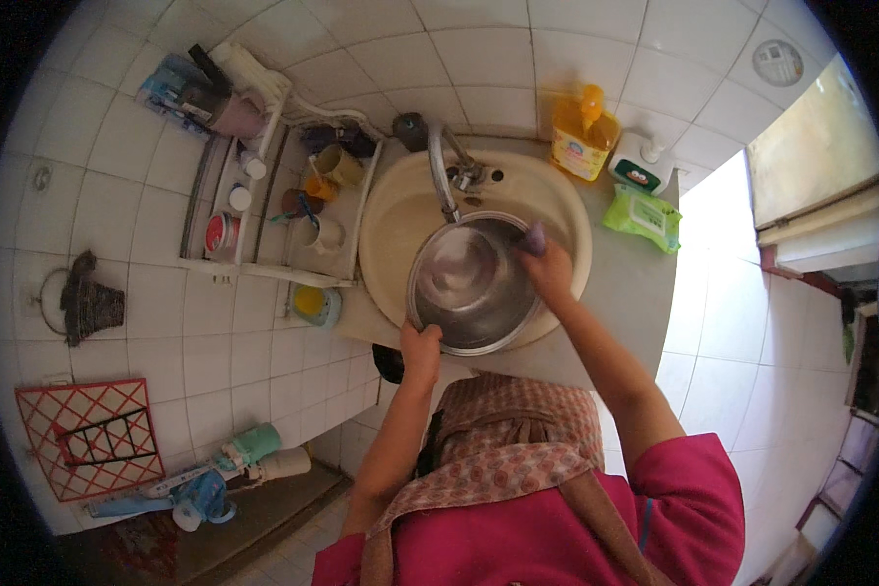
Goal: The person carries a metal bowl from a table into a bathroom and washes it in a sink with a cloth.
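the round metal basin (483,330) sits in the cream oval sink (383,249), under the curved chrome tap (441,181). the left hand (421,350) has its grip closed on the basin's near-left rim; the right hand's (549,272) grip is closed round a rounded, dull purple thing (534,237), kind unclear, by the right rim. best to brace the shiny, smooth, probably slippery metal firmly, keep it level, and hold the purple thing low over it.

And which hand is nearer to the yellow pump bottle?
Right. The right hand, holding a purple thing, is at the right of the metal bowl, below the yellow pump bottle in the picture. The left hand holds the bowl's lower left rim, farther away.
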A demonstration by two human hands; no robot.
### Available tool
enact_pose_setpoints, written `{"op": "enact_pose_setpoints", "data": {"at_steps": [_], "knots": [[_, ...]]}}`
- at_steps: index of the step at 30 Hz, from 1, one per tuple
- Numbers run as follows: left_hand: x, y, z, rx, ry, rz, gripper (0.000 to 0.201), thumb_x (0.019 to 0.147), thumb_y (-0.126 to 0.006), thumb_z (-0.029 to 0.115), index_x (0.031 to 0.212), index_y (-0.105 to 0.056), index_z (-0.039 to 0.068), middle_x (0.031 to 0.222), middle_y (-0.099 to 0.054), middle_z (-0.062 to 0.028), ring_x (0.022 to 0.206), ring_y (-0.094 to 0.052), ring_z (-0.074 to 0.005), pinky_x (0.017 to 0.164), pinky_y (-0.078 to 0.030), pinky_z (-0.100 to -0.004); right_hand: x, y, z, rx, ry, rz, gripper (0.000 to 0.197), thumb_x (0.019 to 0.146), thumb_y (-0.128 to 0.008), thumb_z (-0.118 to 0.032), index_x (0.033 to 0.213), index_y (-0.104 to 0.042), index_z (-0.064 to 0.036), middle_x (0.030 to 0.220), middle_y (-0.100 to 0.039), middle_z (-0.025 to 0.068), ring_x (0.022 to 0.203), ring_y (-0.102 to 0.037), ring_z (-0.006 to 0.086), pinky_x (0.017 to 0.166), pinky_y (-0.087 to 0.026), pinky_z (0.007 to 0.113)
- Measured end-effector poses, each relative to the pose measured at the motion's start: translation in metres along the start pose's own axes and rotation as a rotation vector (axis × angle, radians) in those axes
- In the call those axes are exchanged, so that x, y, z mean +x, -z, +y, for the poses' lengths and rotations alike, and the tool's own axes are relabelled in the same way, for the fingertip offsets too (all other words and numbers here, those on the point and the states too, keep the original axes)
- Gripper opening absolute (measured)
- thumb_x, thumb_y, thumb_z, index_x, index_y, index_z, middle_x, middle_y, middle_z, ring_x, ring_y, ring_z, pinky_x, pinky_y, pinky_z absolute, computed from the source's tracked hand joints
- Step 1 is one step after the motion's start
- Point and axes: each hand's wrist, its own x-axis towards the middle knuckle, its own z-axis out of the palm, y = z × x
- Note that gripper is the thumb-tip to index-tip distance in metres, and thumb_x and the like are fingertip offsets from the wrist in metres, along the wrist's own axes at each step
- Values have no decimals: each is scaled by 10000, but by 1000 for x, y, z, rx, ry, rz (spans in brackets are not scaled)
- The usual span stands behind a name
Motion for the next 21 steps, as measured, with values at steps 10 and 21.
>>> {"op": "enact_pose_setpoints", "data": {"at_steps": [10, 21], "knots": [[-17, -47, 16, 1002, -998, -116, 486, 832, -563, 210, 1240, -418, -11, 1173, -494, -237, 1160, -419, -330, 973, -323, -424, -30, 18, -9, 134, -197, 259, 329, 665, -615, -157, 945, -473, -58, 809, -598, 226, 798, -576, 409, 704, -440, 448], [-4, -69, -18, 620, -526, -189, 363, 836, -587, 236, 1067, -521, -36, 884, -604, -206, 797, -592, -279, 721, -453, -358, -32, 40, -52, 871, -105, 252, 462, 745, -631, -186, 1119, -416, -20, 900, -556, 147, 708, -571, 282, 724, -473, 410]]}}
